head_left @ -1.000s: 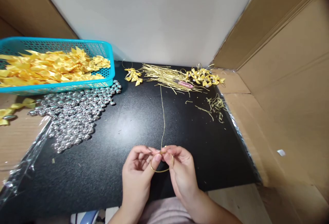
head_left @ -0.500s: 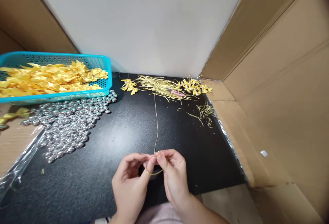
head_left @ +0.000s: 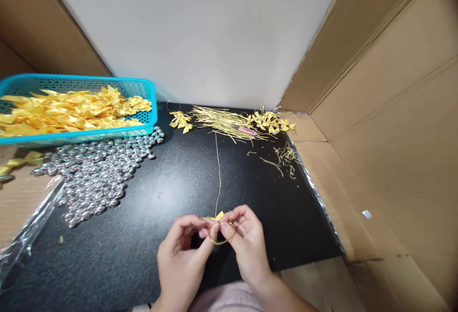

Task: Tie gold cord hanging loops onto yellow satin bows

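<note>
Left hand (head_left: 182,257): low at the near edge of the counter (head_left: 171,197), thumb and forefinger pressed together on the gold cord (head_left: 219,178) at the left side of its small loop; the other fingers curl loosely, touching nothing else.
Right hand (head_left: 247,245): just beside the left, fingertips meeting it, pinched shut on the same cord where the loop crosses itself.
Gold cord: one end is bent into a ring between the two hands; the long tail runs straight away over the counter towards the cord bundle (head_left: 225,120).
Yellow bow (head_left: 217,216): peeks out just above the fingertips, against the cord; how it is fastened is hidden by the fingers.
Why held so: two pinches on either side of the crossing probably stop the springy loop from opening and hold the bow in place.
Basket (head_left: 107,132): teal, far left, heaped with loose yellow bows.
Silver beads (head_left: 96,173): spread in a flat pile right in front of the basket.
Beaded bows (head_left: 270,121): a small cluster at the far right, apart from the loose stock.
Cord scraps (head_left: 286,154): short offcuts near the right edge.
Layout: stock lies in an arc beyond the hands, likely so that each kind is in easy reach.
Cardboard walls (head_left: 375,111): enclose the counter left and right.
</note>
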### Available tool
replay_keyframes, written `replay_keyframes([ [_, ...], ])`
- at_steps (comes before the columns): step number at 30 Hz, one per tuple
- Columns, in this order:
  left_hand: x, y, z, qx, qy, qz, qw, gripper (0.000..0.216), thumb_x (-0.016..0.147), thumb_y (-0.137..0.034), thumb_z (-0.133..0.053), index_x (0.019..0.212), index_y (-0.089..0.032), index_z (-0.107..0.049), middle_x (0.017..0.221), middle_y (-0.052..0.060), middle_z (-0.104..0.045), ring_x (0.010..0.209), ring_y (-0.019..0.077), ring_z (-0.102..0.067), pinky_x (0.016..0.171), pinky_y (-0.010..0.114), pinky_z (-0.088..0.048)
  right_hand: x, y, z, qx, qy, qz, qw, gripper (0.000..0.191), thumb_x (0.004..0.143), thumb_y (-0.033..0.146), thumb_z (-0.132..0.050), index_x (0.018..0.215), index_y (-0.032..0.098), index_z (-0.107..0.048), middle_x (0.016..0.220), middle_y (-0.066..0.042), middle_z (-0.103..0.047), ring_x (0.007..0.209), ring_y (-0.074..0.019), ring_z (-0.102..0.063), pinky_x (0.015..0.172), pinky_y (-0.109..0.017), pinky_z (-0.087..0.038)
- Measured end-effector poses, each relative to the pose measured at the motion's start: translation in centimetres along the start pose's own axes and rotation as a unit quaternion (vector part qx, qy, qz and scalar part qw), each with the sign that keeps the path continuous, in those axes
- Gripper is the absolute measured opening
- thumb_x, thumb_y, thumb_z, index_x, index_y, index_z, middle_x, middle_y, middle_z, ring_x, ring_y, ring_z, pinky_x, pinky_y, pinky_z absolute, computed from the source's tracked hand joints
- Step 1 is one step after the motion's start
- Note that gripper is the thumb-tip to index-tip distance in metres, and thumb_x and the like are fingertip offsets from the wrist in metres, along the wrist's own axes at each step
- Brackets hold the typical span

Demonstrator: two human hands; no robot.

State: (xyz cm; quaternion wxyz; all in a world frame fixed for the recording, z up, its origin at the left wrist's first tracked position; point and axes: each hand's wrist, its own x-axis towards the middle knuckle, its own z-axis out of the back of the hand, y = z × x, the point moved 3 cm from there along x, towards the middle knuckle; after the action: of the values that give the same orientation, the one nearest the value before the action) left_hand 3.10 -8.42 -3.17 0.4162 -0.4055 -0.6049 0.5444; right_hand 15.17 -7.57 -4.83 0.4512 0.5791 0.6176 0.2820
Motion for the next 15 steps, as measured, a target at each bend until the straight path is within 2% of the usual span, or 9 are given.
replay_keyframes([
  [4,0.0,0.3,0.1,0.044,0.040,-0.021,0.998,0.016,0.070,-0.018,-0.076,0.075,-0.021,-0.061,0.066,0.000,-0.067,0.062,0.0152,-0.065,0.061,0.022,-0.054,0.0,0.1,0.0,0.005,0.015,-0.002,1.000,0.030,0.069,0.028,-0.080,0.076,0.019,-0.052,0.076,0.000,-0.066,0.071,-0.0126,-0.063,0.066,-0.022,-0.051],
  [6,0.5,-0.1,0.5,0.095,0.098,-0.062,0.989,0.014,0.071,-0.017,-0.074,0.078,-0.022,-0.063,0.069,0.001,-0.068,0.062,0.0161,-0.065,0.060,0.022,-0.054,0.1,0.4,0.2,-0.001,0.028,-0.008,1.000,0.031,0.070,0.029,-0.079,0.077,0.019,-0.051,0.076,0.000,-0.065,0.071,-0.0126,-0.063,0.066,-0.023,-0.050],
  [8,1.7,-1.1,1.0,0.153,0.192,-0.131,0.960,0.016,0.071,-0.017,-0.072,0.085,-0.024,-0.068,0.078,0.004,-0.072,0.066,0.0191,-0.068,0.061,0.023,-0.056,0.3,0.9,0.7,-0.016,0.035,-0.008,0.999,0.030,0.072,0.030,-0.078,0.079,0.018,-0.051,0.077,0.000,-0.063,0.070,-0.0116,-0.061,0.064,-0.021,-0.048],
  [10,3.7,-2.7,1.4,0.198,0.281,-0.220,0.913,0.023,0.073,-0.018,-0.068,0.095,-0.025,-0.071,0.086,0.007,-0.075,0.073,0.0219,-0.071,0.067,0.024,-0.057,0.6,1.5,1.7,-0.037,0.027,0.011,0.999,0.029,0.073,0.030,-0.077,0.079,0.018,-0.051,0.076,0.000,-0.062,0.068,-0.0108,-0.059,0.062,-0.020,-0.046],
  [12,7.0,-4.3,1.3,0.222,0.308,-0.305,0.874,0.025,0.073,-0.019,-0.067,0.097,-0.026,-0.073,0.088,0.006,-0.075,0.076,0.0218,-0.071,0.066,0.022,-0.055,1.0,1.9,2.8,-0.054,0.005,0.042,0.998,0.028,0.073,0.030,-0.077,0.078,0.018,-0.051,0.075,-0.001,-0.062,0.068,-0.0113,-0.059,0.062,-0.021,-0.046],
  [13,8.9,-5.0,0.6,0.234,0.315,-0.331,0.858,0.024,0.074,-0.021,-0.067,0.096,-0.026,-0.074,0.088,0.006,-0.075,0.076,0.0214,-0.070,0.067,0.022,-0.054,1.1,1.9,3.3,-0.057,-0.008,0.058,0.997,0.028,0.073,0.030,-0.077,0.077,0.018,-0.051,0.074,-0.001,-0.062,0.068,-0.0119,-0.059,0.063,-0.022,-0.046],
  [15,13.3,-5.6,-2.1,0.264,0.345,-0.356,0.827,0.021,0.076,-0.025,-0.066,0.095,-0.024,-0.075,0.089,0.005,-0.074,0.079,0.0218,-0.069,0.072,0.026,-0.053,1.4,1.5,4.0,-0.050,-0.033,0.081,0.995,0.029,0.072,0.032,-0.077,0.075,0.018,-0.052,0.073,-0.002,-0.062,0.067,-0.0130,-0.060,0.063,-0.024,-0.047],
])
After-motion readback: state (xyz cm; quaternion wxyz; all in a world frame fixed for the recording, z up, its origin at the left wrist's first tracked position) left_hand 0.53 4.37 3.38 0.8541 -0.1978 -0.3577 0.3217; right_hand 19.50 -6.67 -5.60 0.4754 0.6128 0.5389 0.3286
